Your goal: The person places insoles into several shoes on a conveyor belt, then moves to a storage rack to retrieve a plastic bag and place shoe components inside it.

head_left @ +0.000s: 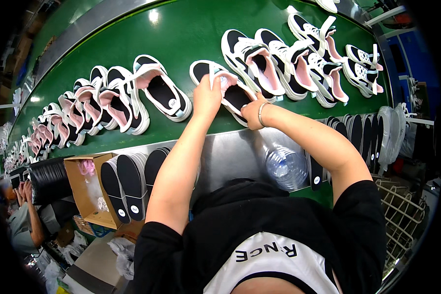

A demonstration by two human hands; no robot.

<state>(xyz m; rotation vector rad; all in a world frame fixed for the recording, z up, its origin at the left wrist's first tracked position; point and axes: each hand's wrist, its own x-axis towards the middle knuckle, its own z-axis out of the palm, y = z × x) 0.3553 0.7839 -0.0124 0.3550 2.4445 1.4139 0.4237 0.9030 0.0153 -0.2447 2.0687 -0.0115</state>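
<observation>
We held white-and-black shoe [236,96] above near edge of table [191,46], long axis slanted, toe toward far edge. Our left hand [208,95] pinched collar beside tongue; our right hand [256,112], nearer heel, closed on heel collar.

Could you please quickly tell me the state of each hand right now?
Left hand: closed, holding the sneaker near its tongue.
Right hand: closed, holding its heel.

A glossy green tabletop [181,36] here, and look, black-and-white, pink-lined sneakers [159,92] crowding it left and right!
</observation>
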